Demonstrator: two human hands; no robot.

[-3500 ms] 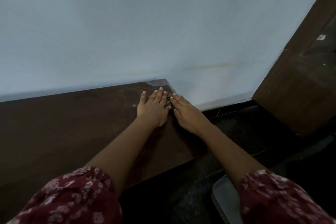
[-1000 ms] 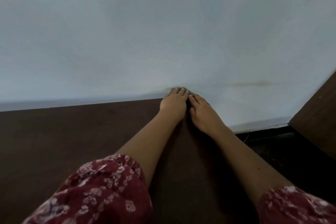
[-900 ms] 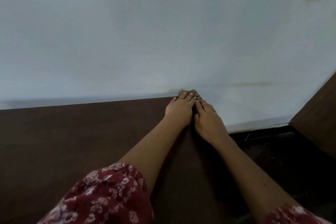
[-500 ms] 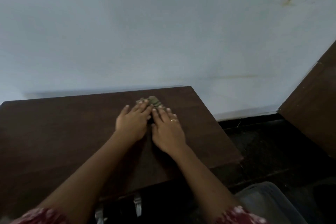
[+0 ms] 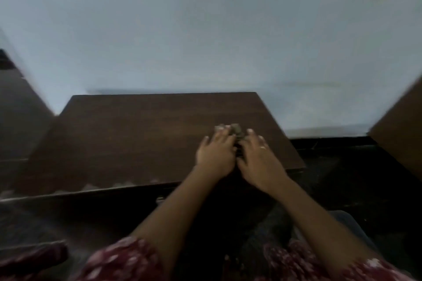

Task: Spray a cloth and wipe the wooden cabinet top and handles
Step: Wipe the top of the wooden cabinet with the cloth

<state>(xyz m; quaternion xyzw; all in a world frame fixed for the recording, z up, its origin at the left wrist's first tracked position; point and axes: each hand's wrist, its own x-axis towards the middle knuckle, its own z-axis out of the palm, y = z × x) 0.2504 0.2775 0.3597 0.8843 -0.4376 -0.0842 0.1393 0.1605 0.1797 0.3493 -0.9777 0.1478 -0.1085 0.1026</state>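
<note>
Both hands lie flat, side by side, right of frame centre on the dark wooden cabinet top (image 5: 141,134). The left hand (image 5: 215,155) and right hand (image 5: 258,162) press down together on a small greyish-green cloth (image 5: 236,130), which is mostly hidden under them; only a bunched edge shows past the fingertips. Fingers of both hands are extended and only slightly spread, pinning the cloth rather than gripping it; probably two palms are used to load the cloth evenly and drive it along the wood. A ring shows on the right hand. Frame is motion-blurred, so the cloth's folds cannot be read. Pale dust or residue sits along the front edge (image 5: 118,183) at lower left. The handles are too dark to make out below that edge. Against the frame half a second ago: hands and cloth sit nearer the cabinet's right front corner, and the whole top now shows, including its left end. A second ago the hands were at the wall (image 5: 205,29) edge.
</note>
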